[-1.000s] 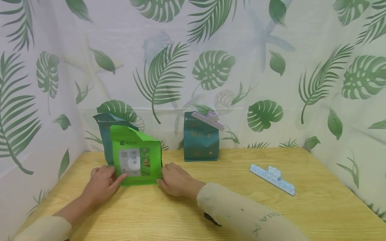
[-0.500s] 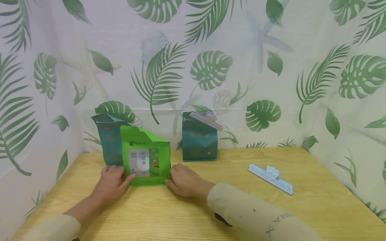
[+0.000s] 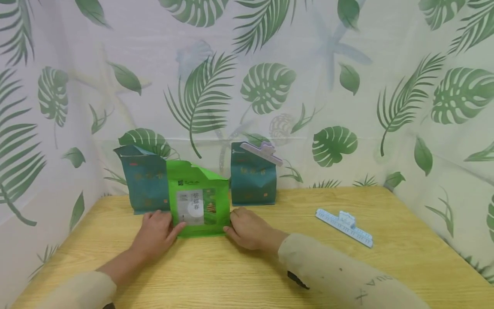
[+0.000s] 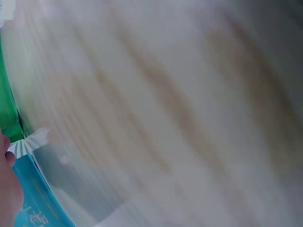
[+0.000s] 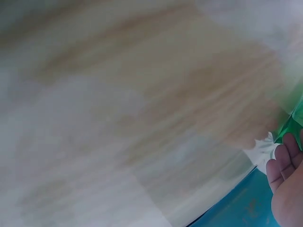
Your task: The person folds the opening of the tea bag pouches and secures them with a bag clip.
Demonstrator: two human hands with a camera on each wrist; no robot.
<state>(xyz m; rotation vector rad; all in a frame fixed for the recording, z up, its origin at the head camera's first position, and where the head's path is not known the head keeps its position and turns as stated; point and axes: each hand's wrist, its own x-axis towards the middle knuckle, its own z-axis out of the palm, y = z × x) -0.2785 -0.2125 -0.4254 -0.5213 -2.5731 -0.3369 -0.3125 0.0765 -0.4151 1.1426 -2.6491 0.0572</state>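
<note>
You had slid the green bag (image 3: 199, 205) to your right along the table (image 3: 247, 262) over the last second. Earlier it stood in front of the left teal bag (image 3: 144, 180) and hid much of it; at this moment it stood upright in the gap between that bag and the clipped teal bag (image 3: 253, 174), overlapping the right edge of the one and coming just beside the other. Both of your hands had travelled with it, so the grip looked unchanged. Judging from that, you were shifting the bag toward the middle of the table, and it stayed upright on its base through the move.

Your left hand (image 3: 156, 233) gripped the bag's lower left edge: the thumb lay across the front near the white label, and the fingers curled behind it. Your right hand (image 3: 250, 227) held the lower right corner, fingers bent and close together against the side, the thumb at the base. The wrist views were blurred; the right one showed only fingertips (image 5: 284, 163) beside a strip of green, so you could not read how hard either hand pressed.

The blue clip (image 3: 344, 227) lay flat on the table well to the right, apart from both hands. The purple clip (image 3: 261, 152) sat on the top of the clipped teal bag.
</note>
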